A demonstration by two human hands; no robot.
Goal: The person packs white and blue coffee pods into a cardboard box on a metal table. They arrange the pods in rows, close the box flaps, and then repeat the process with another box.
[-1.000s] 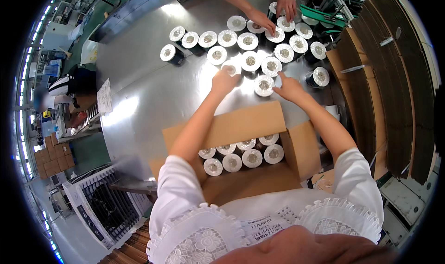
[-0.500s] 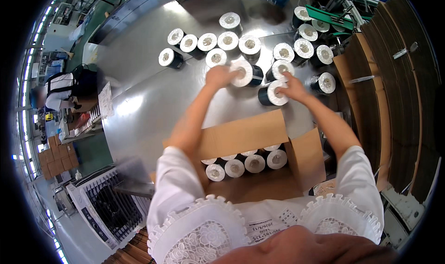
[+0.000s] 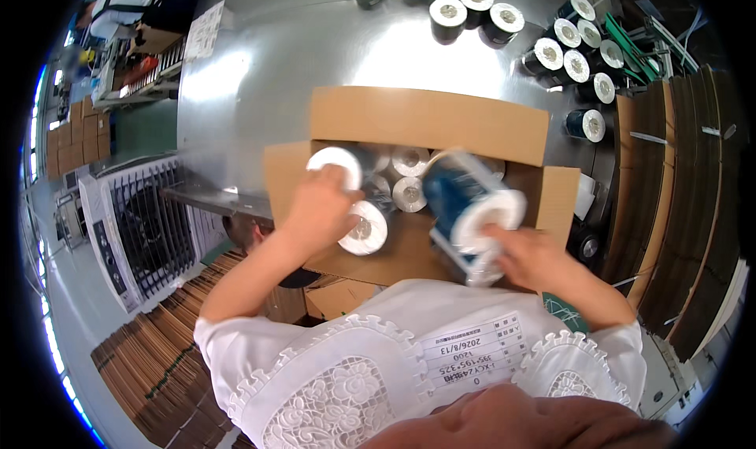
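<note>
Steel surface: a shiny metal table (image 3: 276,63) fills the upper half, glare across its middle.
Room: green floor at left, a white grille-fronted unit (image 3: 150,220), flattened cardboard stacks (image 3: 685,213) along the right.
Box: an open cardboard box (image 3: 429,126) on the near table edge, flaps spread, white-capped rolls (image 3: 409,193) standing inside.
Left hand: left hand (image 3: 319,213) curled around two white-ended rolls (image 3: 358,205) over the box's left part.
Right hand: right hand (image 3: 528,256) grips a blurred dark-blue roll (image 3: 472,205) in clear wrap, tilted above the box's right side.
Around: more dark rolls (image 3: 575,55) stand at the table's far right, well apart from the box.
</note>
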